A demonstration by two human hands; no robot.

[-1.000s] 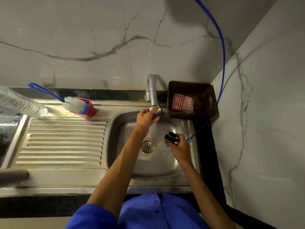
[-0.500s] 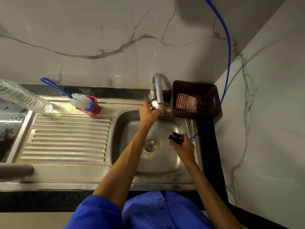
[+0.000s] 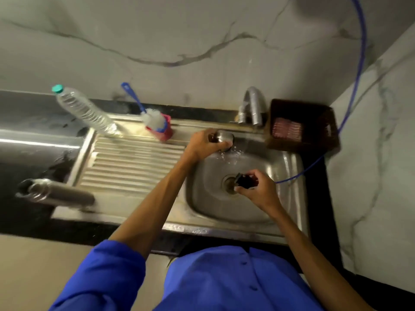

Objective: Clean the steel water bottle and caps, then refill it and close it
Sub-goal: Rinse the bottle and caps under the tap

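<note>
The left hand [image 3: 203, 144] is curled round a steel cap [image 3: 222, 140], holding it on its side at the back edge of the sink [image 3: 289, 198], right where the water from the tap [image 3: 253, 104] comes down; drops are splashing off just below it. The right hand [image 3: 258, 189] pinches a small black cap [image 3: 244, 181] over the drain [image 3: 230, 184], out of the stream. The steel bottle [image 3: 58, 194] itself lies on its side, open, at the near left corner of the draining board [image 3: 134, 162], well apart from both hands.

From where I stand this looks like the rinse of the caps, with the bottle not yet refilled. To do it well, I'd say the steel cap should be turned slowly so its open mouth meets the water and the inside gets flushed, not only the shell. A thumb rubbed round the rim would help. Held lower in the basin it would spatter less over the counter. The black cap wants its turn under the stream too, and a firm pinch, since it hangs directly above the drain and wet fingers could let it slip. The brush [image 3: 152, 118] in the red holder [image 3: 165, 131] stands near if the inside of either cap needs scrubbing
</note>
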